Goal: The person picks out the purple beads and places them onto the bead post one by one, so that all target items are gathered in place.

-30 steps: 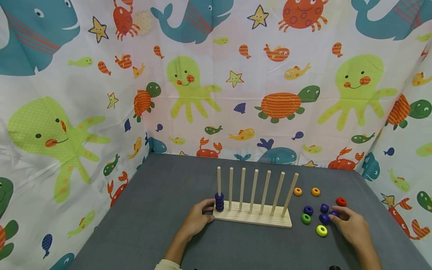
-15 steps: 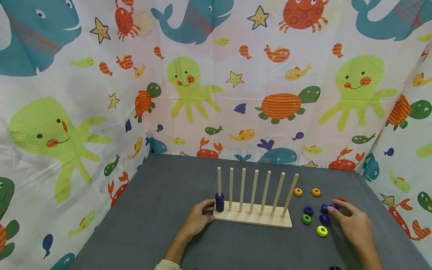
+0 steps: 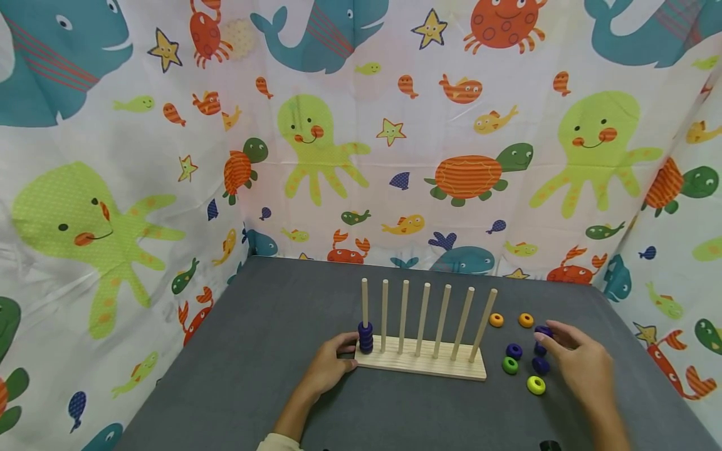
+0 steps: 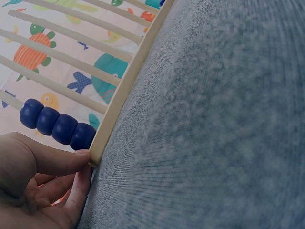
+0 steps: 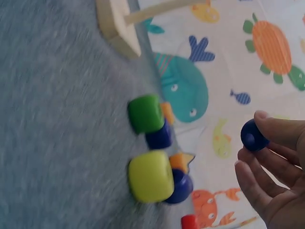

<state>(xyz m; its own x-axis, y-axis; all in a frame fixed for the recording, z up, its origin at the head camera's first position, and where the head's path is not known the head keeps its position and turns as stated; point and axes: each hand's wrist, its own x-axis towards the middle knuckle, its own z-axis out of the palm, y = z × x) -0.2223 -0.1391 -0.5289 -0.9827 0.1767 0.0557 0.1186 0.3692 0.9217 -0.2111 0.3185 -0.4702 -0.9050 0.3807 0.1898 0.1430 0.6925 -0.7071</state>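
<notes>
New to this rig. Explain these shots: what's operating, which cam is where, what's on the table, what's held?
There's no machine: a person works with two bare hands. The wide picture comes from a head-worn camera looking forward and down; the two others come from cameras on each wrist, each watching that hand.

On the grey table stands a wooden peg board with seven upright pegs; the leftmost carries a stack of four blue rings. To its right lie loose rings: two orange, one green, one yellow and some blue. A red ring shows only in the right-wrist picture.

The left hand grips the board's left end. The right hand pinches a blue ring.
</notes>
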